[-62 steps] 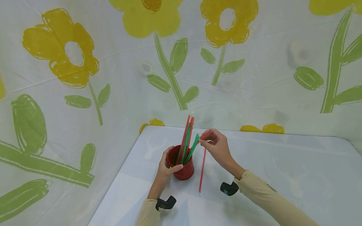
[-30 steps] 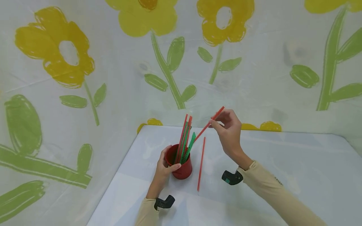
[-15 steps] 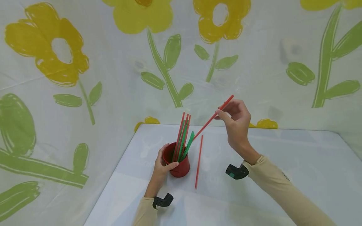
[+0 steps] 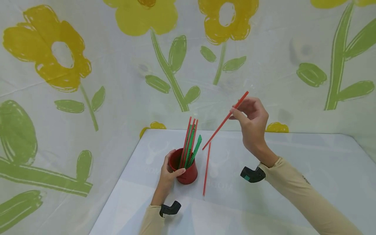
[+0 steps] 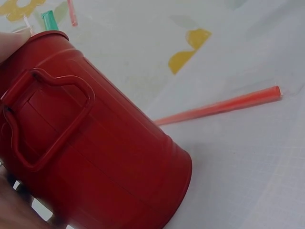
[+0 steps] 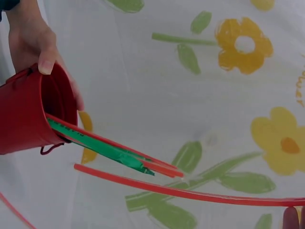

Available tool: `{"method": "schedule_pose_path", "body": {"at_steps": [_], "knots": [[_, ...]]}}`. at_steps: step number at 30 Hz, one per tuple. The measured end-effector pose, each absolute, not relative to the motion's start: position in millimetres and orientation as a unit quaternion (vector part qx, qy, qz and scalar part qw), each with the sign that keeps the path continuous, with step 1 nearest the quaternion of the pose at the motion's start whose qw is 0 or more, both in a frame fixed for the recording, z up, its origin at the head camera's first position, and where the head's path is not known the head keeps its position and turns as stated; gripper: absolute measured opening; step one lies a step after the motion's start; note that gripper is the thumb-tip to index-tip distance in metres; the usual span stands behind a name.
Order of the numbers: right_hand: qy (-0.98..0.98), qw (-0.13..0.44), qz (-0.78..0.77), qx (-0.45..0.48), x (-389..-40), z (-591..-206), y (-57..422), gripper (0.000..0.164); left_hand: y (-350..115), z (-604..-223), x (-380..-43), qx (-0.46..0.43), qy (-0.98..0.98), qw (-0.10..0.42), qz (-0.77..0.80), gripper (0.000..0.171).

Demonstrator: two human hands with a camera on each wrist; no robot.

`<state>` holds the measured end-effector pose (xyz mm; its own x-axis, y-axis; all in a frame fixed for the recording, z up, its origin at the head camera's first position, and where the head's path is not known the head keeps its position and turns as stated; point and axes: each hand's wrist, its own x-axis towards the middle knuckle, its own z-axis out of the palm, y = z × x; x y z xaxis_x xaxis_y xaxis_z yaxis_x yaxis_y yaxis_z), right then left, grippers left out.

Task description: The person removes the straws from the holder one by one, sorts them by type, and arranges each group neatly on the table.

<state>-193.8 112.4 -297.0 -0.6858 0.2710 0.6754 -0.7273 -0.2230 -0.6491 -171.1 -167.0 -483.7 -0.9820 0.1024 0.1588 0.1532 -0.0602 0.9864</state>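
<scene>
My left hand (image 4: 167, 174) grips the side of a small red metal bucket (image 4: 188, 177), its thumb over the rim. Several red straws (image 4: 186, 137) and flat green printed sleeves (image 4: 196, 149) lean inside, sticking out above the rim; their lower ends are hidden. Up and to the right, my right hand (image 4: 254, 122) pinches one red straw (image 4: 220, 126) between thumb and fingers near its upper end. That straw slants down to the left, its low tip outside the bucket's mouth. The right wrist view shows the held straw (image 6: 190, 193) passing beside the bucket's contents.
Another red straw (image 4: 207, 169) lies on the white table (image 4: 308, 169) just right of the bucket, seeming wrapped in clear film in the left wrist view. A flower-print curtain (image 4: 117, 65) hangs behind and to the left of the table.
My right hand has moved up and right from near the bucket's mouth, drawing the red straw out and clear of the green sleeves. My left hand keeps its grip on the bucket.
</scene>
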Motion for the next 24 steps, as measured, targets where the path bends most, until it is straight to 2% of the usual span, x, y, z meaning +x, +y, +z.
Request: {"method": "schedule_pose_path", "body": {"at_steps": [14, 24], "knots": [[-0.574, 0.301, 0.738, 0.187, -195, -300, 116, 0.023, -171, -484, -171, -0.085, -0.688, 0.019, -0.721, 0.081], [-0.616, 0.286, 0.715, 0.163, -195, -307, 116, 0.026, -170, -488, -172, -0.108, -0.676, 0.013, -0.729, 0.074]]}}
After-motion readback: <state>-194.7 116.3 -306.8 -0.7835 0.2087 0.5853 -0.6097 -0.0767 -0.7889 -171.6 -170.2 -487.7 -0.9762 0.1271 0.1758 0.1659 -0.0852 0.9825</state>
